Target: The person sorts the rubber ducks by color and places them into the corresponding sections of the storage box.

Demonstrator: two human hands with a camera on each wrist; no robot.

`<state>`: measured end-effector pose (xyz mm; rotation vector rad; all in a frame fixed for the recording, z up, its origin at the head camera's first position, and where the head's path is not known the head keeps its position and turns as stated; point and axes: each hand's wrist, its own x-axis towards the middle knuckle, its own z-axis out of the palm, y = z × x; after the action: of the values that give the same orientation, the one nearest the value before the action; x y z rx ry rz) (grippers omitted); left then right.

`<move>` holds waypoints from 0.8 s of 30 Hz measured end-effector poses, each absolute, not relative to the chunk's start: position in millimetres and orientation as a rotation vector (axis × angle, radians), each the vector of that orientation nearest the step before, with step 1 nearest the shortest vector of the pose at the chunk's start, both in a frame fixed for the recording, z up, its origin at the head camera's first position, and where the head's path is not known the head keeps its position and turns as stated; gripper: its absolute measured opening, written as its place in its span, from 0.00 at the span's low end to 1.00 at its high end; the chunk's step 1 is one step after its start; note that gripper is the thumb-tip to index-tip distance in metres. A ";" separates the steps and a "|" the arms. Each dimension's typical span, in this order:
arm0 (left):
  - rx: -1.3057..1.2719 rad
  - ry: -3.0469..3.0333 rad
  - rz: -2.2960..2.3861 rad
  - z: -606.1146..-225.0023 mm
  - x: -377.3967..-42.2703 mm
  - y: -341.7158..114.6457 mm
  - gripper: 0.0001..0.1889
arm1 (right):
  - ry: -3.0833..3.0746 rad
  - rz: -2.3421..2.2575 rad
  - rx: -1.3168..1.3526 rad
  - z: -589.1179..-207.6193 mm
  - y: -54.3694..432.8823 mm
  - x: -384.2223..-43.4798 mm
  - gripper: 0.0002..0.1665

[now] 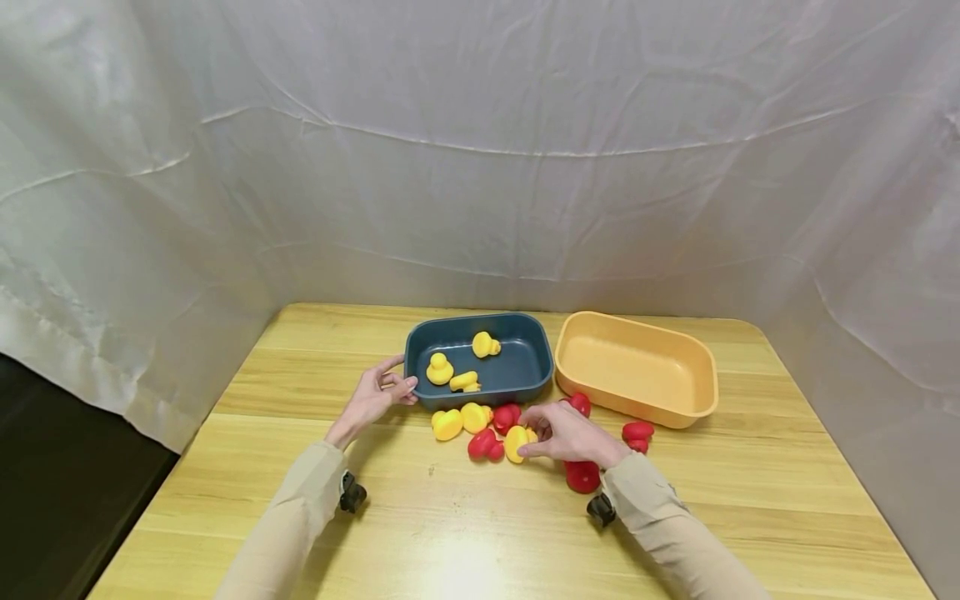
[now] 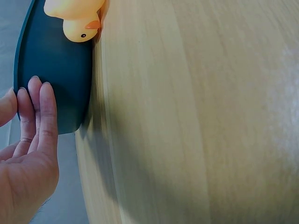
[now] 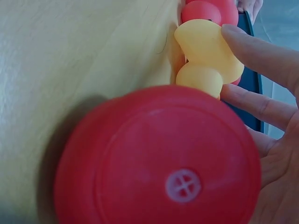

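A dark blue tray (image 1: pixel 517 375) holds several yellow rubber ducks (image 1: pixel 439 368). My left hand (image 1: pixel 378 394) is at the tray's left end, with the thumb by the rim and fingers (image 2: pixel 47 112) against the wall. On the table before the tray, my right hand (image 1: pixel 570 432) pinches a yellow rubber duck (image 1: pixel 516 444) between thumb (image 3: pixel 261 51) and fingers. Beside that duck lies a red rubber duck (image 1: pixel 484 446). Close to the right wrist camera, another red duck's round base (image 3: pixel 140 154) hides part of the palm.
An orange tray (image 1: pixel 637 367) stands right of the blue one, with no ducks visible inside. Yellow ducks (image 1: pixel 447 425) lie before the blue tray. More red ducks lie around my right forearm, one (image 1: pixel 637 433) near the orange tray. A grey curtain (image 1: pixel 525 167) hangs behind the table.
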<state>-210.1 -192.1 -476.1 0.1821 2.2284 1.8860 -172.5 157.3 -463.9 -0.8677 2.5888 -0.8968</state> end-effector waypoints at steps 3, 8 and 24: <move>0.182 2.231 1.890 -476.0 -210.0 -191.6 0.35 | 2.585 -0.903 -0.873 -463.2 157.0 -172.1 0.22; 0.184 2.233 1.886 -476.5 -210.7 -192.2 0.35 | 2.583 -0.916 -0.856 -462.4 157.9 -171.6 0.23; 0.199 2.224 1.892 -476.3 -210.5 -192.6 0.36 | 2.571 -1.072 -0.765 -453.8 164.2 -173.3 0.26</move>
<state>-210.5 -192.6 -476.3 0.1988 2.2241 1.8919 -173.3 164.2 -453.8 -0.7646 2.5713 -1.0725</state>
